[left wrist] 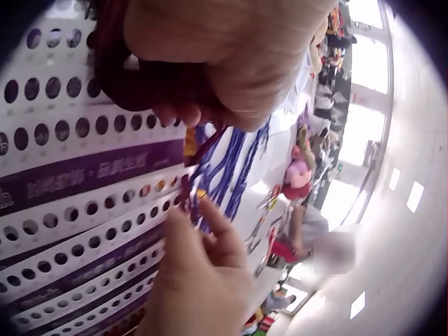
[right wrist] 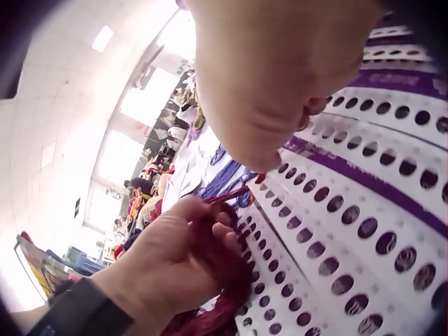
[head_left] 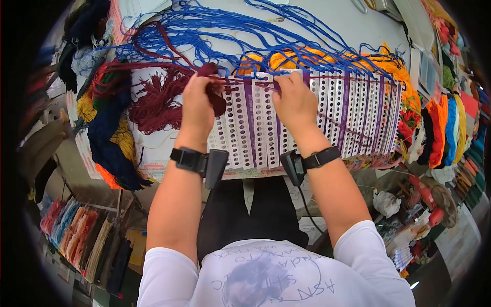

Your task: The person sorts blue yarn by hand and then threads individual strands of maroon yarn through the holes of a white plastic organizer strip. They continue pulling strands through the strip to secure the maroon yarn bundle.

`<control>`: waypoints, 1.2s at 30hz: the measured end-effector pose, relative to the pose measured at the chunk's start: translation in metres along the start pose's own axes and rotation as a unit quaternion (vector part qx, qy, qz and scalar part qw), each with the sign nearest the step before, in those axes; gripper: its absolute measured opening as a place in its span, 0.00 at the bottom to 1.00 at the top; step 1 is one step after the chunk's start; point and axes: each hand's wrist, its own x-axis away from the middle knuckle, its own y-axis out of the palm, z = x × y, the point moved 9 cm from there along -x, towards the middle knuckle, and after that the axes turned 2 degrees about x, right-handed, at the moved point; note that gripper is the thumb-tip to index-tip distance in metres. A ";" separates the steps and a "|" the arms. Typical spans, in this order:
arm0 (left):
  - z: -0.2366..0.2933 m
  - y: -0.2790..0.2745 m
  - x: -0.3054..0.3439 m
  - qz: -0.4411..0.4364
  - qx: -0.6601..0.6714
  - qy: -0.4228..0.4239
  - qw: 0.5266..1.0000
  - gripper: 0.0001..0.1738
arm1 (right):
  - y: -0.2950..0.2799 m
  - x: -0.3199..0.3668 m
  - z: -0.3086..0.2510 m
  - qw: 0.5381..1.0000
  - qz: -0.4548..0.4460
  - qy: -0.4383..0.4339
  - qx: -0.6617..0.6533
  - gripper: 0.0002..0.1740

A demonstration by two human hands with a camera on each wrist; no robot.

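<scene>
Head view: the left hand (head_left: 197, 105) clenches a maroon yarn bundle (head_left: 217, 100) over the punched cards (head_left: 353, 110) on the desk (head_left: 353, 25). The right hand (head_left: 295, 102) pinches one strand (right wrist: 227, 195) at a hole. The risk is that the strand slips free, or snags the loose blue yarn (head_left: 230, 38) nearby.

We identify this place as a yarn-sorting workshop. We see a white worktable (head_left: 353, 25) covered with rows of perforated cards (head_left: 353, 102) and loose blue yarn (head_left: 153, 43), with sorted coloured skeins (head_left: 445, 128) stacked alongside. We also note hanging skeins (head_left: 76, 235) below the table edge and tall hall windows (left wrist: 367, 63).
</scene>
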 end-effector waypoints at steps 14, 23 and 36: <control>-0.016 0.056 0.017 -0.186 -0.360 0.079 0.911 0.11 | -0.007 0.002 -0.020 0.984 0.012 -0.093 -0.150 0.08; 0.186 -0.078 0.017 -0.011 -0.101 0.117 0.988 0.03 | 0.030 -0.008 0.008 0.991 -0.049 0.017 -0.124 0.07; 0.155 0.071 0.125 -0.233 0.023 -0.058 0.970 0.25 | -0.126 0.020 -0.164 0.880 -0.021 -0.070 -0.468 0.10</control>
